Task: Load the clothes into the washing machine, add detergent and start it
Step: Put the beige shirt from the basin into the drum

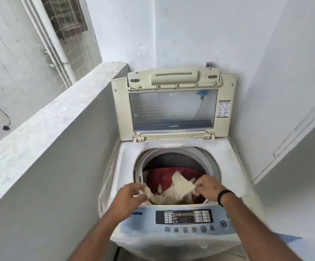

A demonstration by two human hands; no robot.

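A white top-loading washing machine (232,166) stands in the corner with its lid (171,108) folded upright against the wall. Inside the round drum lies a red cloth (162,178). A cream-coloured garment (181,187) is stretched over the drum's front opening. My left hand (128,196) grips its left end and my right hand (208,187) pinches its right end; a black band sits on that wrist. The control panel (184,217) with its display and row of round buttons runs along the machine's front edge, just below my hands.
A grey parapet wall (45,119) runs along the left, close to the machine's side. White walls close in behind and to the right. A blue inlet hose (201,97) shows through the lid's window. A pale blue item (292,240) pokes in at the lower right.
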